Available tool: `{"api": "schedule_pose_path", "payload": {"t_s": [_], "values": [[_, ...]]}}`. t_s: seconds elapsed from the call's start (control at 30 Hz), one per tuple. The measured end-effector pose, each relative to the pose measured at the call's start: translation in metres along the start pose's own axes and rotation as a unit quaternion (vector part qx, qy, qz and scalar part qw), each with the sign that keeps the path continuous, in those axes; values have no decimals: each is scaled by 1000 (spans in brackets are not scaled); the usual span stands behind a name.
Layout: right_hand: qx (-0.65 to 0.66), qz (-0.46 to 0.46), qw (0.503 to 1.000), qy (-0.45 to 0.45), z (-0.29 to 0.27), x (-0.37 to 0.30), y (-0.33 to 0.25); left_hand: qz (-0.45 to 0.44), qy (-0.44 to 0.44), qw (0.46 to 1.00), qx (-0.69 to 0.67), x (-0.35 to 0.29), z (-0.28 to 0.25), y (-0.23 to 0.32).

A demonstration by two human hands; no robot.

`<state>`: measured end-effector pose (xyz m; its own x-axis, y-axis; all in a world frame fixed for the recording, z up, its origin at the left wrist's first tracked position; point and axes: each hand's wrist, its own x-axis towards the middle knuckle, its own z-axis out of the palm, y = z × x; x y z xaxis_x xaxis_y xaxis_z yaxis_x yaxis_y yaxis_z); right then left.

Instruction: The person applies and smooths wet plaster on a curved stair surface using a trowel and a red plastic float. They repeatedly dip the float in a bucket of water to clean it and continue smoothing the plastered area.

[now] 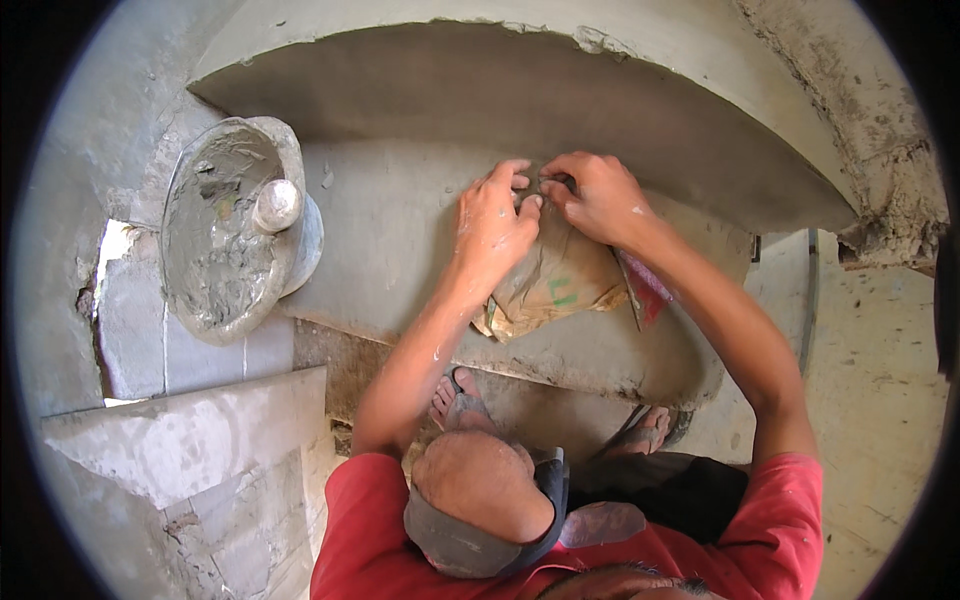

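Observation:
A crumpled brown bag (545, 275) with a green mark lies on a grey cement step. Its upper end is between my two hands. My left hand (495, 218) is closed at the left of that end, fingers curled and thumb against the bag. From the right, my right hand (597, 198) pinches the same end, thumb and forefinger close together. What exactly lies between the fingertips is too small to make out. A strip of pink plastic (650, 285) shows beside the bag, under my right forearm.
On the left stands a round basin (290, 150) of wet grey mortar (215, 255), with a pale rounded handle (277, 205) standing out of it. A curved cement riser (500, 90) rises behind the step. My sandalled feet (462, 397) are below the step's front edge; my bent knee (480, 480) is close.

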<state>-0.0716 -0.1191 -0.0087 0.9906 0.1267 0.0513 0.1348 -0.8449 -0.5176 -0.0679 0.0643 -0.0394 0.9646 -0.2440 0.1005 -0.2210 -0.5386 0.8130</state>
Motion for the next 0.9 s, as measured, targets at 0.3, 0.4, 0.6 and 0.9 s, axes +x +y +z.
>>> {"api": "schedule_pose_path", "payload": {"t_s": [0.3,0.4,0.6,0.9], "values": [[86,-88,989,82,-89,-20,-42,11,34,877,-479,-1,-9,57],[59,-79,989,110,-121,-12,-64,52,33,845,-531,8,-16,78],[-65,-22,998,15,-177,9,-100,71,113,864,-485,30,-14,102],[-162,0,985,-50,-203,40,-134,256,292,901,-195,32,13,87]]}}
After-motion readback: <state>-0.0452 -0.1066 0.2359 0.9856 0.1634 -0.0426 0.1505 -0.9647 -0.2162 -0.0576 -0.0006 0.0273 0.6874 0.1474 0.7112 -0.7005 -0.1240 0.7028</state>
